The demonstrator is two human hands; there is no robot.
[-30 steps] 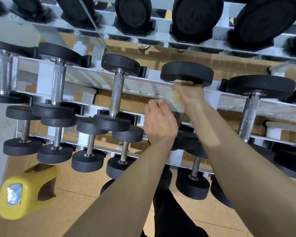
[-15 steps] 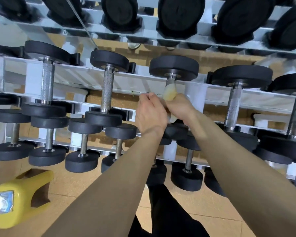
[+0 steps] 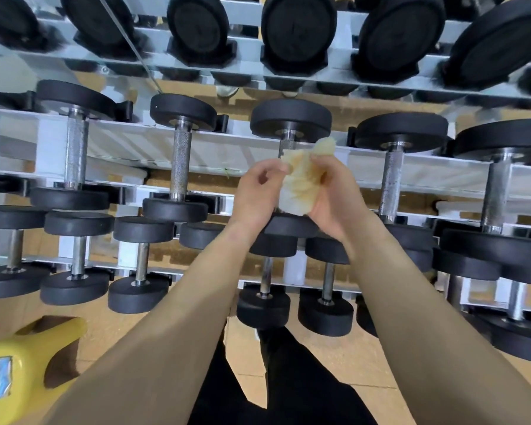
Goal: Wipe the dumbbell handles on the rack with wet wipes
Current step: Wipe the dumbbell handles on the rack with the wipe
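Note:
A crumpled, yellowed wet wipe (image 3: 299,185) is held between both hands in front of the middle shelf. My right hand (image 3: 334,197) grips its right side, with the wipe lying in the palm. My left hand (image 3: 258,191) pinches its left edge with curled fingers. Behind them stands a black dumbbell (image 3: 290,121); only the top of its knurled handle (image 3: 286,144) shows above the wipe. The wipe is off that handle. More dumbbells with steel handles (image 3: 181,161) line the white rack (image 3: 129,148) to both sides.
A yellow kettlebell-shaped thing (image 3: 28,366) with a foil label sits at the lower left on the cork-coloured floor. Smaller dumbbells (image 3: 138,262) fill the lower shelf, large ones (image 3: 298,35) the top shelf. My dark trouser legs (image 3: 288,378) are below.
My right hand slid the wipe down the handle and has come off it. Both hands now hold the wipe in front of the dumbbell, bunching it up.

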